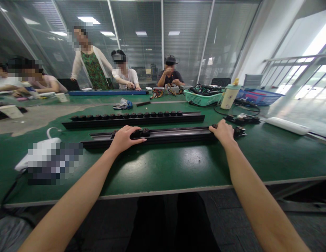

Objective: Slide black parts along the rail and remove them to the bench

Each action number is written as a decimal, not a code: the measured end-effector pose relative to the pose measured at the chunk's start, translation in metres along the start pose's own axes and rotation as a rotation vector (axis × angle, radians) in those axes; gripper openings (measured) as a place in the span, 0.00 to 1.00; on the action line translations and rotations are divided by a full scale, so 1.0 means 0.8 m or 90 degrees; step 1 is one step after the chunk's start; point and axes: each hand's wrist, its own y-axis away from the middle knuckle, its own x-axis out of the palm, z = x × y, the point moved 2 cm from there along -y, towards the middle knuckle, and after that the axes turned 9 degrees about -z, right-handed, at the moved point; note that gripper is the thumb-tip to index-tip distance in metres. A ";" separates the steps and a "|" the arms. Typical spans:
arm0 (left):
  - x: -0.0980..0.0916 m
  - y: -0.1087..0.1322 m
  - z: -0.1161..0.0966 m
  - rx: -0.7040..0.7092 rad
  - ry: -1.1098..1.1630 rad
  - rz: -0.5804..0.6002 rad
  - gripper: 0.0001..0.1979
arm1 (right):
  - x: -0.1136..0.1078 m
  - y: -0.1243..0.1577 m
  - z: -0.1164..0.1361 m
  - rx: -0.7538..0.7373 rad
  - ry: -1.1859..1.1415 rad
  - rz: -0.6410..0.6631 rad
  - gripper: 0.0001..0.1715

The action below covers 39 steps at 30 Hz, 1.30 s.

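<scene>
A long black rail [176,134] lies across the green table [163,168] in front of me. My left hand [125,137] rests on it with fingers laid over a few small black socket modules [142,132] seated in the rail. My right hand [223,132] curls over the rail's right end, next to loose black modules [239,131]. A second black rail [131,119], filled with a row of several modules, lies parallel just behind.
More black modules [242,119] with cables, a cream bottle [229,96], a green basket [202,96] and a blue basket [259,96] stand at the right. A white bar [287,125] lies far right. Several people sit and stand at the far side.
</scene>
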 end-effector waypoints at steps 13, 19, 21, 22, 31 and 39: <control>0.000 0.000 -0.001 -0.003 -0.003 -0.002 0.33 | 0.003 -0.005 -0.006 0.017 -0.004 -0.003 0.31; 0.001 0.000 0.001 -0.001 -0.008 0.004 0.33 | 0.004 -0.008 -0.009 0.030 -0.011 0.002 0.31; 0.001 0.000 0.001 -0.002 -0.008 0.005 0.33 | 0.005 -0.009 -0.010 0.036 -0.013 -0.001 0.31; 0.001 0.000 0.000 -0.003 -0.008 0.006 0.33 | 0.005 -0.010 -0.011 0.038 -0.014 -0.003 0.31; -0.001 -0.001 -0.002 -0.013 -0.003 0.009 0.33 | 0.011 -0.017 -0.022 0.052 -0.013 -0.034 0.31; 0.000 0.000 -0.001 -0.006 0.008 0.004 0.33 | 0.014 -0.021 -0.027 0.070 -0.013 -0.048 0.32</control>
